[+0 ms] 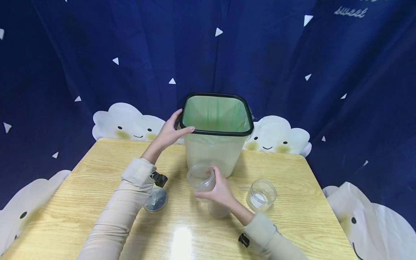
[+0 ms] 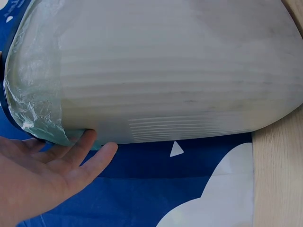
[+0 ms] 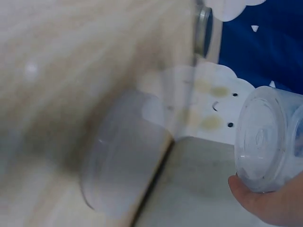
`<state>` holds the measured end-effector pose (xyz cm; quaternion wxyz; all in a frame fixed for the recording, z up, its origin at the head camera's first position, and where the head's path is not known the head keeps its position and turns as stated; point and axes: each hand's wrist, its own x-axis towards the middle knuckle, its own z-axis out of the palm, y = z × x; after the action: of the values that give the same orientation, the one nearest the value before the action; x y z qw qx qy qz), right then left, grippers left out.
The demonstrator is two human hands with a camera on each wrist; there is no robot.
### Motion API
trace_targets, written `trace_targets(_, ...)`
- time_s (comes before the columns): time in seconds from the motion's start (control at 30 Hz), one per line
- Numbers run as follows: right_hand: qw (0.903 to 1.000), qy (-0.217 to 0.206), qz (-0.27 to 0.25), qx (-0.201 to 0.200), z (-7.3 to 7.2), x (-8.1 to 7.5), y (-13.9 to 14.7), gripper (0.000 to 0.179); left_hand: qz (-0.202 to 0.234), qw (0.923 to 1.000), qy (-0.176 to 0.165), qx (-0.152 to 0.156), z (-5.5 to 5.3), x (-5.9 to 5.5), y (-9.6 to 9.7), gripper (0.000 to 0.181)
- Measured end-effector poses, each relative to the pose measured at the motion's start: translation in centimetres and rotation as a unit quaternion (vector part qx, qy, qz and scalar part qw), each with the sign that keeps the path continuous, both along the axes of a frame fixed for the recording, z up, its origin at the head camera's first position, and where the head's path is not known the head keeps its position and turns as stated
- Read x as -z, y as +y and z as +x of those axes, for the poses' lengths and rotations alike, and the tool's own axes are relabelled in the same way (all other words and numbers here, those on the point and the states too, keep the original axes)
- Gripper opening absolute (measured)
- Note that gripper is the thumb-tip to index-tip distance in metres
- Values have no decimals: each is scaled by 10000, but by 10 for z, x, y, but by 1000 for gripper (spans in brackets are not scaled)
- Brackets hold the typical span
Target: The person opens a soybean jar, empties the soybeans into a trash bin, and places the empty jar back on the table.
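My left hand (image 1: 169,133) is at the near left corner of a trash bin (image 1: 211,153) with a black rim (image 1: 224,133) and a green liner bag (image 1: 214,112). Its thumb lies along the front rim, and fingers (image 2: 90,163) touch the bin's side just below the rim. A clear plastic jar (image 1: 200,177) is held tilted in my right hand (image 1: 221,191), in front of the bin. The right wrist view shows this jar (image 3: 260,137) with its round base towards the camera. Partly hidden under that hand is a translucent round item (image 1: 218,209) on the table.
Right of the right hand stands another clear jar (image 1: 261,195) with a white patch at its bottom. A silver round lid (image 1: 156,199) lies near the left forearm. The wooden table (image 1: 279,234) meets a blue curtain (image 1: 139,43) with white cloud shapes behind the bin.
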<state>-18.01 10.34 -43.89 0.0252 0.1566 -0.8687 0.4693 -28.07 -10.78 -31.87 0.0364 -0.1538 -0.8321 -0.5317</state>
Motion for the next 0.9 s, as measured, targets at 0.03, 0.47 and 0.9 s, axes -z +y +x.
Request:
trace_targets(0.03,10000,-66,9,-27,0,3,-2,106,-3,10000,-3,0,0,0,0,85)
trace_targets(0.47,9987,-426,-77,-256,-3,41,-30,98,35,10000,32,75,0,-2,0,85)
trace_targets(0.9,9971,-666,-41,-360,0,58,-35,104,40,9999,-73,60,-1,-1,0,83)
